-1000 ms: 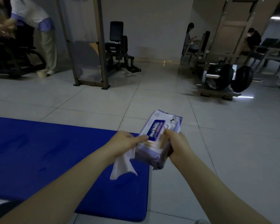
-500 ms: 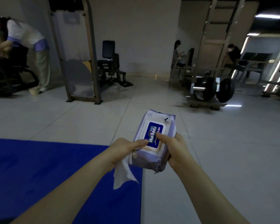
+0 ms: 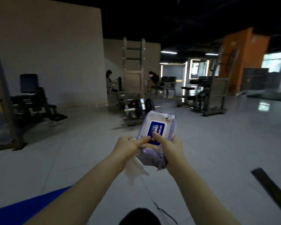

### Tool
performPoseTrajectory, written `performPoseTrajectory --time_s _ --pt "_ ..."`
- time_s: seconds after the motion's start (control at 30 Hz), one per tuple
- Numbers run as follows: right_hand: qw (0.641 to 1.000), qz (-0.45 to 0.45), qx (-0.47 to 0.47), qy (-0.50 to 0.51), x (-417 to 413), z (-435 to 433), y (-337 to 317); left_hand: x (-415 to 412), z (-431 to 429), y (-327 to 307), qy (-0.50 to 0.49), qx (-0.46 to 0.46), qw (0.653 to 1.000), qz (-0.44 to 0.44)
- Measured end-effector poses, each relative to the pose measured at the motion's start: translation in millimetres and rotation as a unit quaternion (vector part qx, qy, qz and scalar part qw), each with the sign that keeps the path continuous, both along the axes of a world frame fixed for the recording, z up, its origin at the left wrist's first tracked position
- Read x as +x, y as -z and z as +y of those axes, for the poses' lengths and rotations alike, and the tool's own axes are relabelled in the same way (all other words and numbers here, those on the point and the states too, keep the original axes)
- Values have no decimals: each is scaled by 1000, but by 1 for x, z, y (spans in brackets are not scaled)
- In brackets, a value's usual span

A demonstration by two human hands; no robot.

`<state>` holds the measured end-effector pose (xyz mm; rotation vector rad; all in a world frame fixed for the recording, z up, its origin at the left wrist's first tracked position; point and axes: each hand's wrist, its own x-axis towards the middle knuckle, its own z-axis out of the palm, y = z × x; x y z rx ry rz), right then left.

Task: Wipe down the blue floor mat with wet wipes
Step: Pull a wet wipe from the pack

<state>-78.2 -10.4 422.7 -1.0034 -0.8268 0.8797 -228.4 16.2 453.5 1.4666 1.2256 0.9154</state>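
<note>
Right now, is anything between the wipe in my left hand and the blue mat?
Nothing visible. The wet wipe hangs from your left hand, and only bare floor tile lies between it and the blue mat at lower left. Your right hand holds the wipe pack.

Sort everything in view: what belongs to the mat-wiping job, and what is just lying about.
Job: wet wipe pack, loose wipe, blue mat, left hand, right hand.
Lying about: black weight machine, ladder rack, chairs.
</note>
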Motion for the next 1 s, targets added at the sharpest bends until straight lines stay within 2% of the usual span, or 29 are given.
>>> performPoseTrajectory --time_s 0.13,0.2,0.3,0.4,0.5,0.6,0.7,0.77,0.87,0.9,1.0 --pt "993 1 -41 107 82 -38 48 77 -16 30 -42 -27 995 -86" --pt "987 -1 -85 138 113 -56 80 114 -29 48 -9 -107 988 -111" --pt "969 17 -188 156 146 -81 143 163 -59 98 90 -255 958 -93" --pt "931 -4 -311 190 164 -102 216 188 -85 159 100 -329 938 -43" --pt "897 21 -403 179 160 -123 258 188 -96 203 91 -356 930 9" --pt "858 60 -485 157 161 -131 312 185 -93 231 74 -390 918 21" --pt "843 59 -502 187 160 -137 372 185 -81 240 46 -402 915 -9" --pt "831 85 -500 229 161 -146 411 186 -70 238 32 -411 910 -38" --pt "812 151 -512 235 167 -150 462 187 -55 242 18 -410 909 -75" --pt "804 161 -524 230 170 -152 473 188 -54 242 19 -408 909 -87" --pt "781 130 -563 238 168 -150 437 194 -58 241 23 -399 911 -106"
